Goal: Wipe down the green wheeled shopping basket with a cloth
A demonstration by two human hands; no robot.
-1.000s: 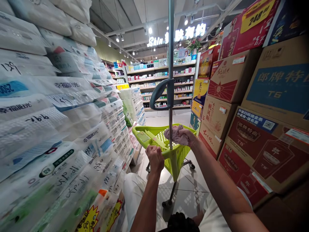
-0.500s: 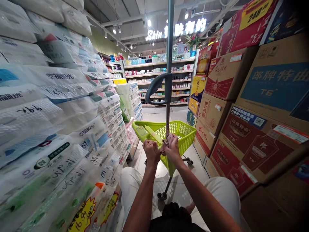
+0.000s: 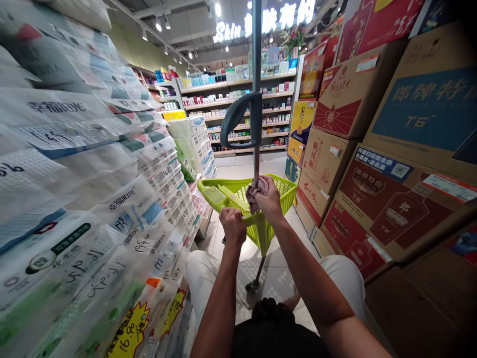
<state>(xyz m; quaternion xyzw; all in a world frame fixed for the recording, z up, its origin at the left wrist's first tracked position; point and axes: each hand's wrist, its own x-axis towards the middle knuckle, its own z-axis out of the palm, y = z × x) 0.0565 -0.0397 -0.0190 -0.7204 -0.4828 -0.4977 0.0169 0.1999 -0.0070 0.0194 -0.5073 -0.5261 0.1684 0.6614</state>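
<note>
A lime-green shopping cart basket with perforated walls is right in front of me. A grey upright pole rises at its near side, with a dark grey loop handle partway up. My right hand holds a crumpled mauve cloth against the lower part of the pole, just above the rim. My left hand is closed at the near left edge of the basket, apparently gripping it. The fingertips of that hand are hidden. A caster wheel stands on the floor between my knees.
Wrapped tissue packs are piled high along the left, with yellow price signs low down. Stacked cartons wall off the right side. Shelves of small products cross the far end of the tiled aisle.
My right hand has moved up with the cloth, away from my left hand, and the cloth is now more visible against the pole. The whole view has shifted slightly.
</note>
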